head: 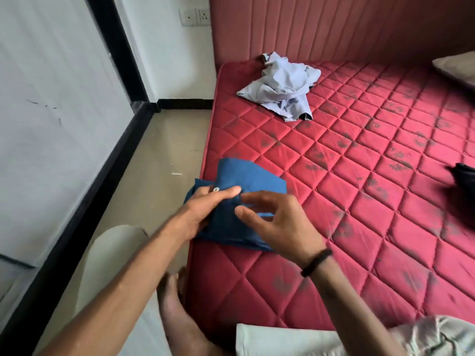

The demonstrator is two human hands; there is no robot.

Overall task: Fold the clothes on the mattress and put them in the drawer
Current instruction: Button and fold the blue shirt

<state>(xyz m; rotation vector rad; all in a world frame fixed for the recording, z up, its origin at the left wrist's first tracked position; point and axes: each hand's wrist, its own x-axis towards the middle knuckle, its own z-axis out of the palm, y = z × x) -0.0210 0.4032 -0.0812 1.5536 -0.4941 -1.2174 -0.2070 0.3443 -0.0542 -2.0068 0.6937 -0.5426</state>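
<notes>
So there's a big red quilted mattress (359,176) filling most of the view, padded red headboard (334,27) behind it. A crumpled pale blue garment (282,86) sits up near the far corner, well apart from everything else. Right at the near left edge is a mostly folded dark blue shirt (246,181), overhanging the edge a bit. Left hand (205,206) reaches in low, fingers laid fairly straight, pressing on the cloth. Right hand (280,222) hovers above the shirt, fingers loosely spread, not gripping; black wristband (316,263) on that wrist.
</notes>
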